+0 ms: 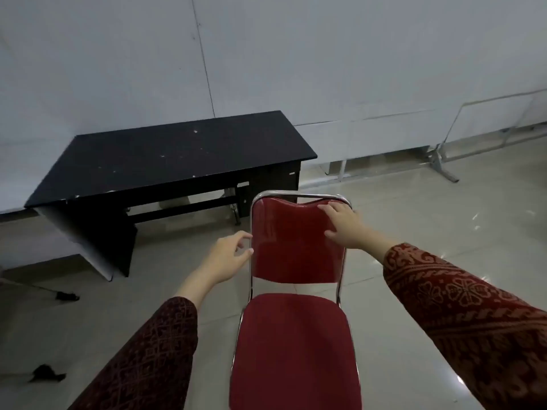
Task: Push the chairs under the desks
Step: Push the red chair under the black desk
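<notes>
One chair [296, 291] stands on the tiled floor [444, 232], its red seat nearest the camera and its backrest facing away toward one black desk [165, 155]; chair and desk are apart, the chair out in the open, not under the top. The right hand [344, 224] lies on the upper right of the backrest, its fingers [330, 208] spread and flat on the red pad just below the chrome rail; the left hand [226, 255] sits beside the left chrome upright, fingers loosely curled and parted, their tips at the tube (whether they touch it I cannot tell). Two patterned sleeves [473, 315] show; beyond the fingertips the desk stands against a pale wall [325, 54]; two dark scraps [47, 373] lie on the floor left of the left hand.
</notes>
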`<state>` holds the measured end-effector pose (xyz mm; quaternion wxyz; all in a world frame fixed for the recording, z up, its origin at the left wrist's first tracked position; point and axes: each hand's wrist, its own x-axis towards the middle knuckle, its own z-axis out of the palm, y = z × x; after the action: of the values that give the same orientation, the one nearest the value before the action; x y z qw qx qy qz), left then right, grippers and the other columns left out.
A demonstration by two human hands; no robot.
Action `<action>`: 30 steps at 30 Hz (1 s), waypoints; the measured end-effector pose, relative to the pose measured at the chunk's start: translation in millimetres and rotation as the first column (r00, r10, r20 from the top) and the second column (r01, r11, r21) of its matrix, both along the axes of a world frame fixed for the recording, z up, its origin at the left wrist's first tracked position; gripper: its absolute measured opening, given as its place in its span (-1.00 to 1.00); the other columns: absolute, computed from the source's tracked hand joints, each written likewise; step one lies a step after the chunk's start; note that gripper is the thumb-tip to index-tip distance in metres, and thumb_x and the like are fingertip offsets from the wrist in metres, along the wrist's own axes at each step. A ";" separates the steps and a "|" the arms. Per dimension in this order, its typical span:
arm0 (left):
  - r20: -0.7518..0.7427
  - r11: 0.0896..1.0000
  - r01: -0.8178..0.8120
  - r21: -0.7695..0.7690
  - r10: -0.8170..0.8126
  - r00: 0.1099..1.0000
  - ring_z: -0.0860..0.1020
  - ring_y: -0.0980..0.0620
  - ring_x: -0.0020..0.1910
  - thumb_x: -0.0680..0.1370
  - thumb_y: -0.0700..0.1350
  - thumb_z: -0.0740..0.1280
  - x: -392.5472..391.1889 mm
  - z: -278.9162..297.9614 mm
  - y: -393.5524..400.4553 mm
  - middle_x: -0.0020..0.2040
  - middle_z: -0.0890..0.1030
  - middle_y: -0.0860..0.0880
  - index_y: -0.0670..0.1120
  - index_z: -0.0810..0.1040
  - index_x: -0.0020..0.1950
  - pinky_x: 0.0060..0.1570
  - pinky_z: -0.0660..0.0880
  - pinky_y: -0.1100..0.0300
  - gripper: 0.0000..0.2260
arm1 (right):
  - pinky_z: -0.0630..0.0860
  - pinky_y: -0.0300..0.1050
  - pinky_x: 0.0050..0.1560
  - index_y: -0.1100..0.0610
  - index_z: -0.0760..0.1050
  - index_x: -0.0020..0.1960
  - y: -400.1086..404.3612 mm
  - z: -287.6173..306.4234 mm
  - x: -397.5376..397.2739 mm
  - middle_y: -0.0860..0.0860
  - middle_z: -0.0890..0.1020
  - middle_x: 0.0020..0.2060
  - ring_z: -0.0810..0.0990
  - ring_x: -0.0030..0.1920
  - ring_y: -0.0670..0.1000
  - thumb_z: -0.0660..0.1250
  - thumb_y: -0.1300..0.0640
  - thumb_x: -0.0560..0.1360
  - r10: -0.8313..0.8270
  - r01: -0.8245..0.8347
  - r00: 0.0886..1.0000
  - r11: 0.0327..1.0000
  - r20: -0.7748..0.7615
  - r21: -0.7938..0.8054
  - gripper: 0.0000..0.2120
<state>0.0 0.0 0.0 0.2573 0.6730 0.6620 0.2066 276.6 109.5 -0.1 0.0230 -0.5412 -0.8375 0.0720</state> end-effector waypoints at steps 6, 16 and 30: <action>0.067 0.999 -0.009 -0.031 0.011 0.998 0.52 -0.01 0.00 0.56 -0.05 0.28 19.4 -16.9 92.2 0.04 0.56 -0.08 -0.06 0.44 0.28 0.01 0.45 0.13 -0.70 | 0.18 0.16 0.42 0.06 0.13 0.49 50.6 -16.2 6.0 0.16 0.16 0.49 0.09 0.49 0.18 0.32 0.06 0.46 -0.033 0.034 0.999 0.997 0.015 -0.071 -0.33; 0.572 0.785 -0.487 -0.383 0.616 0.542 0.31 -0.17 0.39 0.49 0.05 0.37 87.6 -65.8 178.6 0.46 0.26 -0.18 -0.04 -0.06 0.52 0.36 0.29 -0.15 -0.23 | 0.38 0.09 0.27 0.07 0.24 0.41 147.8 -42.6 3.7 0.12 0.47 0.28 0.43 0.27 0.18 0.31 -0.05 0.50 0.080 -0.087 0.996 0.985 -0.050 -0.148 -0.45; 0.343 0.326 -0.787 -0.524 0.926 0.156 0.07 -0.33 0.46 0.41 -0.06 0.45 165.8 -69.4 332.1 0.54 -0.12 -0.25 -0.06 -0.35 0.49 0.40 0.16 -0.21 0.02 | 0.40 -0.07 -0.25 0.21 0.50 -0.01 212.5 -67.0 17.9 0.14 0.62 -0.16 0.58 -0.14 0.16 0.34 -0.15 0.46 0.078 -0.117 0.969 0.981 -0.233 -0.156 -0.59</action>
<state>165.8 332.1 -69.4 0.3578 0.0358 0.8238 0.4382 294.6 322.0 -67.1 0.0686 -0.4877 -0.8459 0.2048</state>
